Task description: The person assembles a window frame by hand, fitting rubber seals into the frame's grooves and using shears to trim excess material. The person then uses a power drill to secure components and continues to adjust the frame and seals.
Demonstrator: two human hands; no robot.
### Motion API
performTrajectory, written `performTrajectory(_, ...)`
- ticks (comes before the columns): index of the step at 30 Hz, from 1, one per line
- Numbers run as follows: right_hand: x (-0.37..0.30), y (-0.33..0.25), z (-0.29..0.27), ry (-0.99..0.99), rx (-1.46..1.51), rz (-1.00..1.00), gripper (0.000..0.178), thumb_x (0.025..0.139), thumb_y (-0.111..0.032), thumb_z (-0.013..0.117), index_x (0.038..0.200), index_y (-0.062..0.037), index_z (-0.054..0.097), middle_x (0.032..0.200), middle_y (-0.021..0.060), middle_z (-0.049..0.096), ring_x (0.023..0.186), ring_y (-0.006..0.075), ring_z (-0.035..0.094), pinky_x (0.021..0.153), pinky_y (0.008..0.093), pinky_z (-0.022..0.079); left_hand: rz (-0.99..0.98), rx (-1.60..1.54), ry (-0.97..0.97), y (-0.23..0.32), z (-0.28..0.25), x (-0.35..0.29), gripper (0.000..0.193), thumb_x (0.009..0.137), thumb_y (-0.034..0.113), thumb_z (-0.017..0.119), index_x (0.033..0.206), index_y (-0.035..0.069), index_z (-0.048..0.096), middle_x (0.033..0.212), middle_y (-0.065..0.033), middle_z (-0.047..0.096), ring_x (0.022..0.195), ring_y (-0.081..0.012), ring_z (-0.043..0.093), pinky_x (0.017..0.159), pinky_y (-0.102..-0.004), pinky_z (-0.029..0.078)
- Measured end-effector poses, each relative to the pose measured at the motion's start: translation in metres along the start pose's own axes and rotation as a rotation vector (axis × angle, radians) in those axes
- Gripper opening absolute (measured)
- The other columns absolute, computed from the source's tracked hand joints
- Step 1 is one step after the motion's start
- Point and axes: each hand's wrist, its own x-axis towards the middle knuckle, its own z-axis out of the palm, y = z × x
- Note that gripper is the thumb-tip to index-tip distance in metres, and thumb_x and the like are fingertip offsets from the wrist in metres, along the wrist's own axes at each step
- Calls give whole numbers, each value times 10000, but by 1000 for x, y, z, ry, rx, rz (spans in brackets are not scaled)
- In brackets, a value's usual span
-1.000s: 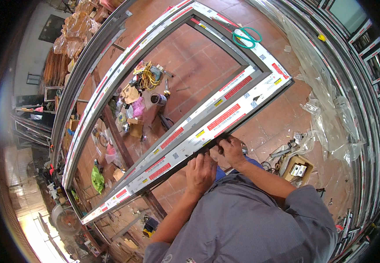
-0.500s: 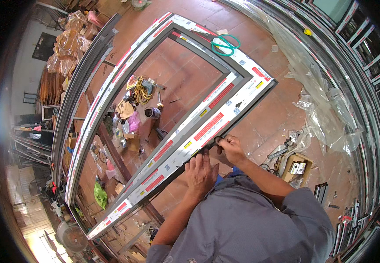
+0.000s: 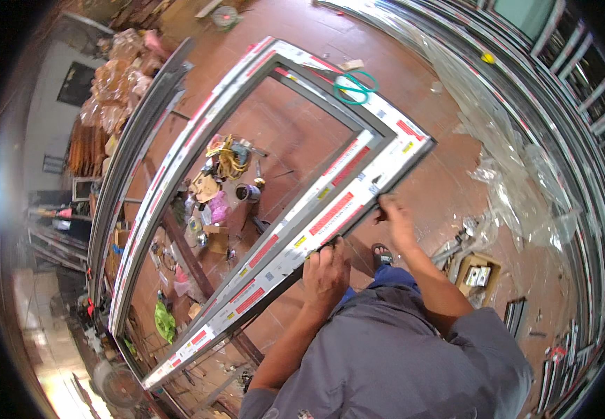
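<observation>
Frame [image 3: 332, 214] just ahead of both hands [image 3: 326, 274]

The large rectangular frame [image 3: 332, 214] lies flat, face up, above the tiled floor [image 3: 295, 126]. White film with red and yellow labels covers its faces; dark grey profile shows along the inner channel and near outer edge. The near long side runs diagonally, lower left to upper right.

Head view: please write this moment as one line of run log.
left hand: at near edge of film-covered frame | right hand: same edge, farther right | green-handled scissors: on frame's far bar
</observation>
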Motion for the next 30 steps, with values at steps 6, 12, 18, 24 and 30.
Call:
performTrajectory(6,97,15,-121,-42,-1276,-666,373,1067,-236,578,1306,36,668,1130,167,718,1027,259,695,887,401,569,-148,-58,44,-13,7,-57,182,843,171,640,977,48,647,965,-132,633,871,-278,667,731,-405,555)
performTrajectory(12,186,-20,-120,147,-1463,-771,384,1079,-256,552,1282,48,670,1142,181,729,1053,278,699,909,419,574,-240,66,217,-48,1,-85,172,777,206,668,905,91,662,927,-55,582,909,-240,620,762,-377,515)
performTrajectory(18,171,-30,-88,95,-1490,-757,390,1084,-294,539,1198,49,684,1086,178,732,1014,284,695,888,430,568,-539,251,266,-81,-44,-209,123,806,187,677,908,131,637,947,-37,602,931,-211,621,817,-373,515)
performTrajectory(24,132,-30,-80,48,-1358,-736,422,1088,-333,525,1113,51,698,1030,175,735,976,289,690,868,440,562,-420,59,93,-134,-52,-213,97,827,184,643,875,116,592,921,-64,597,910,-224,621,797,-371,519)
performTrajectory(30,11,4,-13,-68,-792,-230,494,1091,-418,515,990,29,700,904,152,721,842,277,693,806,432,574,-497,-352,-100,-128,-122,-193,203,825,205,826,931,97,691,813,-96,669,749,-337,680,660,-454,552)
